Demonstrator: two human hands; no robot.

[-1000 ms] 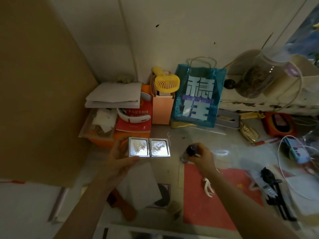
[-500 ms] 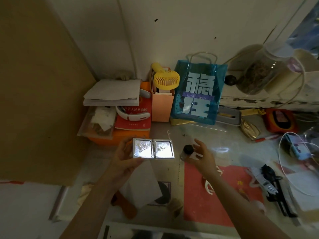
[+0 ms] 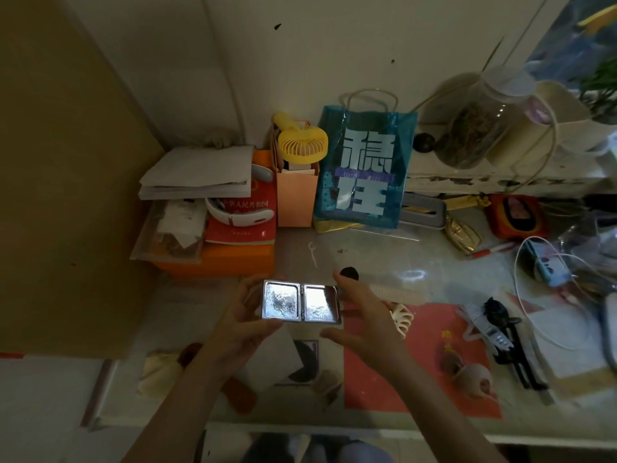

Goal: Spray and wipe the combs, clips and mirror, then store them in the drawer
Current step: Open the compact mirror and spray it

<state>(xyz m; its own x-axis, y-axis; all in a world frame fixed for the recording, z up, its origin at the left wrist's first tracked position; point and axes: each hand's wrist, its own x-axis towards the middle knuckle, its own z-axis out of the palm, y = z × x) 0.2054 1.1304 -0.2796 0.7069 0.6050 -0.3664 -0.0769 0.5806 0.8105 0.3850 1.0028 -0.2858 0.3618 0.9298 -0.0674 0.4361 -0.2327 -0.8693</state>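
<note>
Left hand [image 3: 238,320] gripping hinged metal mirror [image 3: 299,301], both panes wet, streaky, held above desk [image 3: 394,259]. Right hand [image 3: 362,324] now off spray bottle [image 3: 349,273], fingers spread, closing on mirror's right edge. Spraying looking done; wiping likely next. Cream claw clip [image 3: 401,317] lying just beside right hand, bottle's black cap showing behind fingertips.

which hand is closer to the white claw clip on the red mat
Right. The right hand sits just left of the white claw clip, partly covering it. The left hand is farther left, holding the mirror.
</note>
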